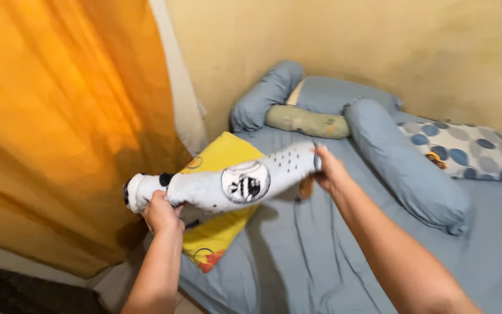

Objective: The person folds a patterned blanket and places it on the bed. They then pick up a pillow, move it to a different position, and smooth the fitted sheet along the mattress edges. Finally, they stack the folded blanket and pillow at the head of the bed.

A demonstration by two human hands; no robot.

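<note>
We are gripping the white bolster pillow (233, 183) by its ends, left hand (161, 212) and right hand (327, 168) both clenched; a slipping end could be dropping it off the bed's (321, 256) left edge.

two bare arms, nothing worn

both forearms come up from the bottom edge uncovered, with no sleeve showing as far as the edge lets one see. the left hand (161, 212) has no ring, glove or band that can be made out, and its wrist carries no watch or strap. the right hand (327, 168) is bare too, its wrist and long forearm plain, without cuff, bracelet or marking. the nails are too small and blurred to tell.
</note>
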